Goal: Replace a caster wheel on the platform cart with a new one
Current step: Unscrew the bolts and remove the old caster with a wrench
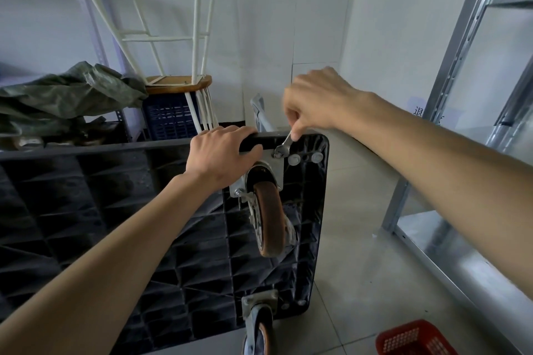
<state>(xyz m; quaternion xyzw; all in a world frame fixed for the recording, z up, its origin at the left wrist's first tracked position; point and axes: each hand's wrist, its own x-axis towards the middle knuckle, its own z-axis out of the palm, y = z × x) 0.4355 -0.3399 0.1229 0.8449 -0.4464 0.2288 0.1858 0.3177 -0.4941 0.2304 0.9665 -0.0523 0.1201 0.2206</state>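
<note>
- The platform cart [121,210] stands tipped on its side, underside toward the camera.
- One caster wheel [268,219] sits near its upper right corner, a second caster [258,326] below it.
- A wrench [284,145] sits on a bolt at the upper caster's plate.
- Behind the cart, an upturned stool [173,37] rests on a crate [170,118].
- Metal shelving [467,95] stands right; a basket [415,339] lies on the floor at lower right.

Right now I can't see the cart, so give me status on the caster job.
Left hand grips cart edge. Right hand pinches wrench on caster plate bolt. Old wheel still mounted. Nothing blocking.
</note>
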